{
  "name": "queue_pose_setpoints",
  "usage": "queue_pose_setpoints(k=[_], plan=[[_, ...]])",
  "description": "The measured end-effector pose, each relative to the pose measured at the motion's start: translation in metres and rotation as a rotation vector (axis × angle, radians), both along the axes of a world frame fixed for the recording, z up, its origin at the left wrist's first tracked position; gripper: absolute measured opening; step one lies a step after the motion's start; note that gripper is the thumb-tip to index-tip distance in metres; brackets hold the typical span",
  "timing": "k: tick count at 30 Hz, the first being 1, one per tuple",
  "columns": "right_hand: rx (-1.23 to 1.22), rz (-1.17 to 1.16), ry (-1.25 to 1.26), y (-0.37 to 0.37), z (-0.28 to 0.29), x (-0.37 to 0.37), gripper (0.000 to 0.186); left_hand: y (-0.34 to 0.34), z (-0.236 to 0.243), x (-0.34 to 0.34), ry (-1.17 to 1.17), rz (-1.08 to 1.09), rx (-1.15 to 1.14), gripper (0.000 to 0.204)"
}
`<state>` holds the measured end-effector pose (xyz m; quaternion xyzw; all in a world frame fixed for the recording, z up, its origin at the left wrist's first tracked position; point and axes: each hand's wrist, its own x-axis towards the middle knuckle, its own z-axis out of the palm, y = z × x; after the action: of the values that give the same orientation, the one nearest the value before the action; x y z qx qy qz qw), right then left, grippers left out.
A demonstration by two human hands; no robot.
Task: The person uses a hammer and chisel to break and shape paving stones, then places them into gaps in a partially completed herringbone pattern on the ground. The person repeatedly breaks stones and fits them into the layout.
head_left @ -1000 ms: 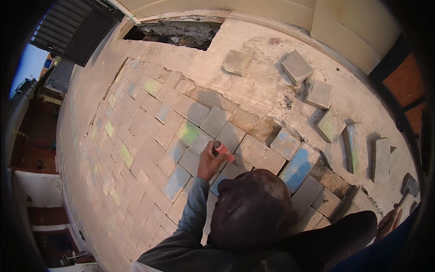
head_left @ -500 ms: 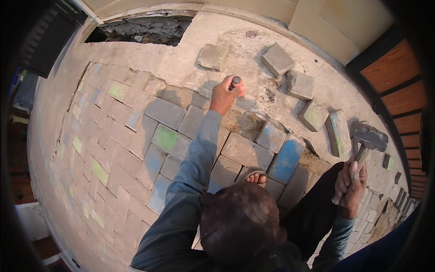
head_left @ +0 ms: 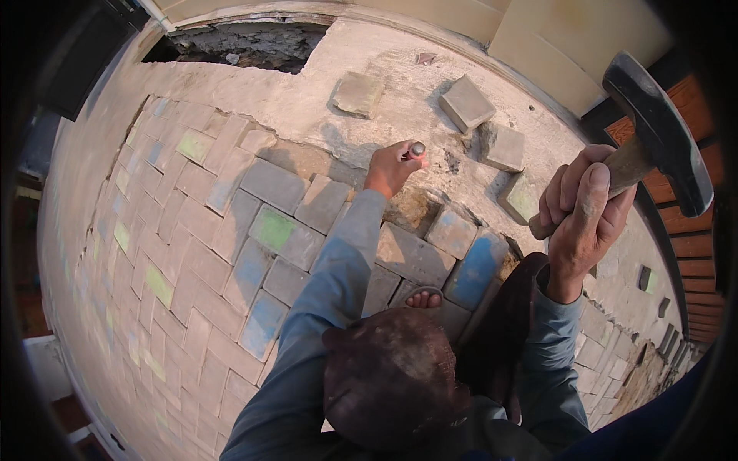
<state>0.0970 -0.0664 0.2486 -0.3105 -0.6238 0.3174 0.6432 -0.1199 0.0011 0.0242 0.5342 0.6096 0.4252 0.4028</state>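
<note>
My left hand (head_left: 388, 165) is closed on a chisel (head_left: 417, 152) with a pinkish-red grip and a metal end, held upright over the broken concrete edge beside the paving; its tip is hidden. My right hand (head_left: 584, 215) grips the wooden handle of a sledge hammer (head_left: 657, 131) with a dark steel head, raised at the right, large in the picture. Between them lies a cavity (head_left: 411, 211) in the rows of grey pavers (head_left: 415, 253), some blue or green painted. A sandalled foot (head_left: 423, 300) shows beyond a dark rounded shape at the bottom, apparently my knee.
Loose paver blocks (head_left: 465, 104) lie scattered on the rough concrete strip (head_left: 400, 69). An open pit (head_left: 238, 46) runs along the beige wall (head_left: 546, 46) at the top. A gate with orange slats (head_left: 692, 292) stands at the right, a dark gate (head_left: 77, 69) at upper left.
My right hand has lifted the hammer from low at the right to high beside the camera. My left hand moved from the pavers up to the concrete edge, with the chisel still held.
</note>
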Motion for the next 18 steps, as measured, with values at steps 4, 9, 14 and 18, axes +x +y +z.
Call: queue_pose_setpoints(k=[4, 9, 14, 18], plan=[[0.159, -0.098, -0.283, 0.037, -0.065, -0.017, 0.031, 0.004, 0.003, 0.004, 0.034, 0.014, 0.050, 0.036], [-0.437, 0.202, -0.949, 0.053, -0.126, 0.005, 0.043, 0.011, 0.016, 0.015, 0.164, -0.003, -0.013, 0.035], [-0.481, 0.147, -0.430, 0.027, -0.038, -0.002, 0.040, 0.004, 0.015, 0.010, 0.123, 0.029, -0.006, 0.040], [0.100, 0.071, 0.131, 0.033, 0.048, -0.015, 0.036, 0.006, 0.004, 0.008, 0.182, 0.020, -0.010, 0.039]])
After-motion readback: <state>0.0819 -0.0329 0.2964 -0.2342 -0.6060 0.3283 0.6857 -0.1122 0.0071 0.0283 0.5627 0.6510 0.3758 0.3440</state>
